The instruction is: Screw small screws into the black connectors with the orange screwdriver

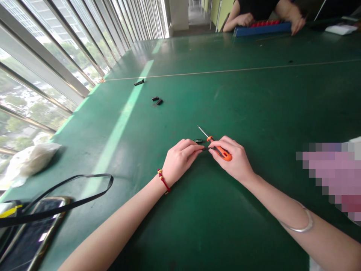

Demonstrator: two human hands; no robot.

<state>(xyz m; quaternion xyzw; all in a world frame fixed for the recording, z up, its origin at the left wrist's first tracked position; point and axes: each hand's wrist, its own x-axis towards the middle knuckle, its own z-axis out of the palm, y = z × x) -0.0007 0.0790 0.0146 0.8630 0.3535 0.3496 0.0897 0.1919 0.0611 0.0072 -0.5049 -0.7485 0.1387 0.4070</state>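
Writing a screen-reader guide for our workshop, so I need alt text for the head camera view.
Over a green workbench, the right hand grips an orange-handled screwdriver while the left hand pinches a thin black piece. Small black parts lie farther up the bench, and a co-worker sits beyond at a blue tray.

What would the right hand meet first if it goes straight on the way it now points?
Probably the thin black piece held by the bare left hand, just ahead of the bare right hand; depth is unclear.
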